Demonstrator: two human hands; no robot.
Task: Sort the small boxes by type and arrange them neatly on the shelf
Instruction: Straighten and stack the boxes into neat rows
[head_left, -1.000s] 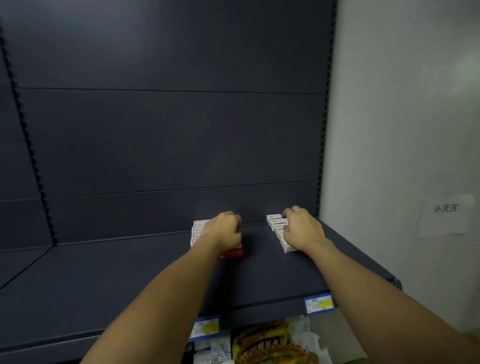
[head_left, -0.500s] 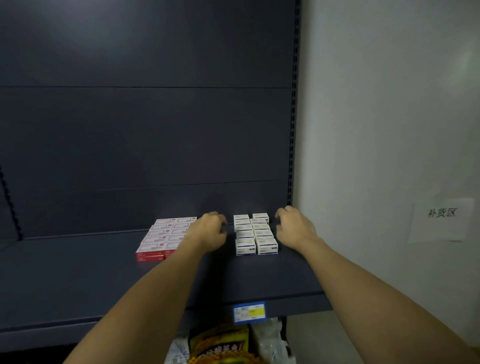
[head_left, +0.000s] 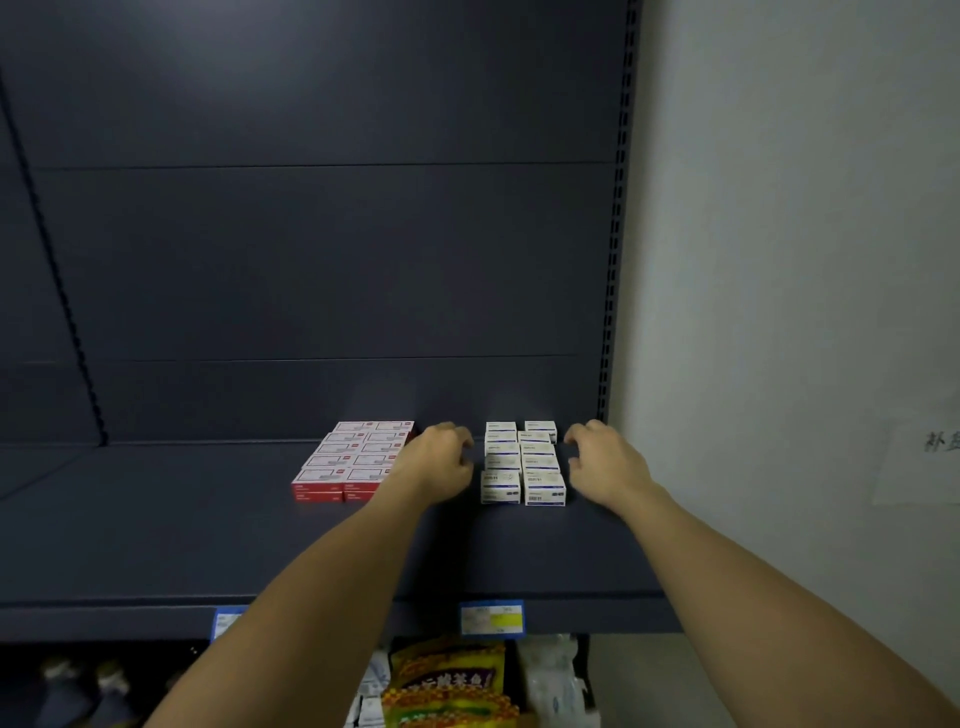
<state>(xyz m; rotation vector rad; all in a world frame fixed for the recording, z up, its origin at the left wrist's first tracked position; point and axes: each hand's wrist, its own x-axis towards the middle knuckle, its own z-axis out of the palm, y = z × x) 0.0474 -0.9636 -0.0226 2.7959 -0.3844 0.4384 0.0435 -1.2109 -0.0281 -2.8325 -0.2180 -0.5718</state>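
Note:
Two groups of small boxes stand on the dark shelf (head_left: 156, 530). The red-and-white boxes (head_left: 353, 460) form a two-column block, stacked in two layers at the front. To their right the white boxes with dark print (head_left: 522, 462) make two tight columns. My left hand (head_left: 444, 462) hovers between the two groups, fingers curled, holding nothing. On the right side of the white boxes is my right hand (head_left: 602, 465), fingers curved and apart, just off the boxes. It hides nothing of them; my left wrist covers the red block's right front corner.
The shelf's back panel rises behind the boxes, with a slotted upright (head_left: 615, 234) at the right and a white wall (head_left: 779, 260) beyond. Price tags (head_left: 492, 618) hang on the shelf's front edge. A yellow snack bag (head_left: 447, 680) and other packets lie on the level below.
A second ago both hands rested on the two box groups. They have since come off, and now flank the white boxes with a small gap; the view has shifted.

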